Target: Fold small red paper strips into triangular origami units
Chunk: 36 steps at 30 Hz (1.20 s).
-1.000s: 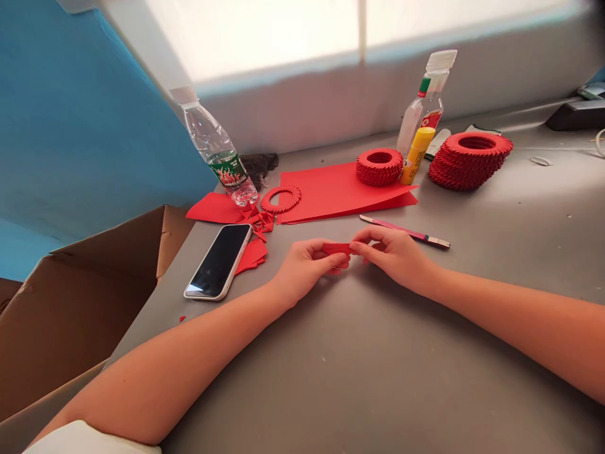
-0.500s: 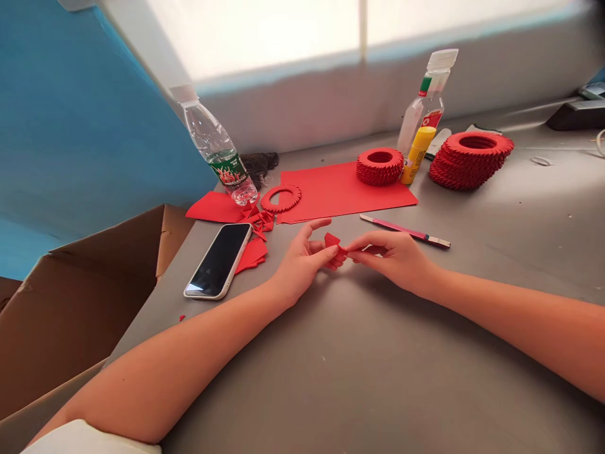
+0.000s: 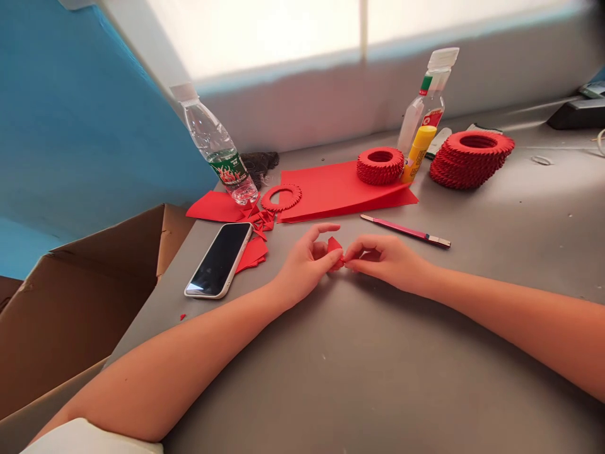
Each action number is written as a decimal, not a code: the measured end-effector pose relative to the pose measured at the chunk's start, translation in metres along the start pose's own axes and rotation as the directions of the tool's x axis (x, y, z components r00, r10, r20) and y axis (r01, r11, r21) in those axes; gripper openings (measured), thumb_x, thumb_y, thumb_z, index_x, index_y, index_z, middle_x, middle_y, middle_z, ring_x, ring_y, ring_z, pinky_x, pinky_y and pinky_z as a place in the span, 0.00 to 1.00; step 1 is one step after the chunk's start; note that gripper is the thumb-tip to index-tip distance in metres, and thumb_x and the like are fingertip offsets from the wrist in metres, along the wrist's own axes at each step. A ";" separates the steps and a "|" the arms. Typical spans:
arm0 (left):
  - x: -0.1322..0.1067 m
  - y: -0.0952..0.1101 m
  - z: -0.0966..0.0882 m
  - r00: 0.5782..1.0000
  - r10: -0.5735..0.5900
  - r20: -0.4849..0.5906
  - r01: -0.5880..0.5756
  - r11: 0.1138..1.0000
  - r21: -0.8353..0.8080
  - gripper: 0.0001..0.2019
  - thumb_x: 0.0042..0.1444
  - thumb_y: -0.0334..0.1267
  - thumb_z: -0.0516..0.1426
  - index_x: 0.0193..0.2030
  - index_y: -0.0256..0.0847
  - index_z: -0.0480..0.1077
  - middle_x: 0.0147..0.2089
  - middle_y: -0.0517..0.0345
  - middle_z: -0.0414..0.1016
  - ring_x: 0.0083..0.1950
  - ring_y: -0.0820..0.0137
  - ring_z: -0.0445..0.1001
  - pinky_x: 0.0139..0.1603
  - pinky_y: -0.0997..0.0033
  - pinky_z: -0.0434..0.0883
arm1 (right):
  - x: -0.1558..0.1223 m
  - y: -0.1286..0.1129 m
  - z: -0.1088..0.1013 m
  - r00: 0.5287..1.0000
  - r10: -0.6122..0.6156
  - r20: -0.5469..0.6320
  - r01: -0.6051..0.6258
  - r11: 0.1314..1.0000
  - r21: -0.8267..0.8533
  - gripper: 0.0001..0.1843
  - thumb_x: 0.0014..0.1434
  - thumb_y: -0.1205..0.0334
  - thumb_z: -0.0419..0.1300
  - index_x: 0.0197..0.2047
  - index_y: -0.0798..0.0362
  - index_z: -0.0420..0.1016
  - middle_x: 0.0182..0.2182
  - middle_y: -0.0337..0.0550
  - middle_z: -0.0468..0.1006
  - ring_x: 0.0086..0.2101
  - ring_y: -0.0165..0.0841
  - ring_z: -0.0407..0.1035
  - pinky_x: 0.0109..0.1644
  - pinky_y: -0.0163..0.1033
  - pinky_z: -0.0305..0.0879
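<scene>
Between my hands is a small folded piece of red paper (image 3: 335, 246). My left hand (image 3: 309, 261) pinches it between thumb and fingers, index finger stretched out above. My right hand (image 3: 385, 258) is closed in a pinch at the paper's right corner, its fingertips close against my left thumb. Just beyond my right hand lies a slim red utility knife (image 3: 406, 231). Left of my left hand are a phone (image 3: 221, 260), some cut red paper pieces (image 3: 253, 253) and small folded red pieces (image 3: 263, 222). A single ring of folded red paper (image 3: 282, 198) lies behind them.
A red sheet (image 3: 321, 189) lies at the back, its front edge lifted, with a stacked red paper ring (image 3: 380, 166) on it. Nearby stand a yellow glue stick (image 3: 418, 153), clear bottles (image 3: 435, 94) and a taller ring stack (image 3: 470, 161). A water bottle (image 3: 222, 157) stands left, above a cardboard box (image 3: 85, 302).
The folded red paper has turned more upright, and both hands have dropped slightly toward me. The front edge of the red sheet has lifted. The rest stays put.
</scene>
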State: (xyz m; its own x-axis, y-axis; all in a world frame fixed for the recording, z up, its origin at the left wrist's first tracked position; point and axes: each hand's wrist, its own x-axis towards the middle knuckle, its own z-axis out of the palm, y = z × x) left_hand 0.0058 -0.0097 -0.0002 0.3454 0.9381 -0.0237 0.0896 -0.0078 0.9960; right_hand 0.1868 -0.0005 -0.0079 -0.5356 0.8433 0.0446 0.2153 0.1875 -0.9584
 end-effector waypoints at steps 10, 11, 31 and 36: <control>-0.003 0.003 0.002 0.999 0.021 0.040 -0.022 0.999 0.035 0.19 0.54 0.36 0.54 0.53 0.41 0.59 0.28 0.63 0.67 0.31 0.76 0.69 0.39 0.74 0.68 | 0.003 0.000 -0.004 0.984 0.053 0.172 -0.101 0.955 0.279 0.10 0.54 0.57 0.58 0.33 0.51 0.60 0.27 0.38 0.72 0.29 0.29 0.68 0.34 0.38 0.66; -0.003 0.004 0.002 0.999 0.021 0.042 -0.023 0.998 0.053 0.19 0.54 0.36 0.54 0.53 0.42 0.59 0.27 0.63 0.66 0.31 0.76 0.69 0.39 0.74 0.68 | 0.003 0.000 -0.004 0.983 0.043 0.176 -0.090 0.960 0.266 0.10 0.54 0.57 0.58 0.32 0.52 0.60 0.27 0.38 0.72 0.29 0.28 0.68 0.35 0.38 0.66; -0.004 0.003 0.003 0.999 0.035 0.031 -0.038 0.995 0.098 0.20 0.50 0.34 0.57 0.52 0.43 0.61 0.30 0.61 0.71 0.33 0.72 0.73 0.38 0.72 0.70 | -0.003 0.000 0.002 0.997 -0.024 -0.074 0.017 0.995 -0.097 0.10 0.56 0.53 0.54 0.38 0.50 0.63 0.25 0.36 0.70 0.25 0.28 0.66 0.26 0.34 0.60; -0.005 0.002 0.005 0.996 0.022 0.088 -0.030 0.995 0.099 0.21 0.51 0.32 0.56 0.53 0.43 0.61 0.31 0.61 0.72 0.33 0.72 0.74 0.39 0.71 0.71 | -0.002 0.001 0.003 0.972 -0.187 -0.143 0.141 0.948 -0.284 0.09 0.57 0.58 0.52 0.35 0.52 0.70 0.31 0.40 0.75 0.28 0.29 0.66 0.30 0.35 0.61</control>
State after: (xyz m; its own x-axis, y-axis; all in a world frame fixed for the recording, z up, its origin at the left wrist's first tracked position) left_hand 0.0094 -0.0159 0.0012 0.4284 0.9035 -0.0098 0.1709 -0.0704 0.9828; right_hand 0.1858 -0.0039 -0.0103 -0.4437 0.8567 0.2630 0.3610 0.4394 -0.8226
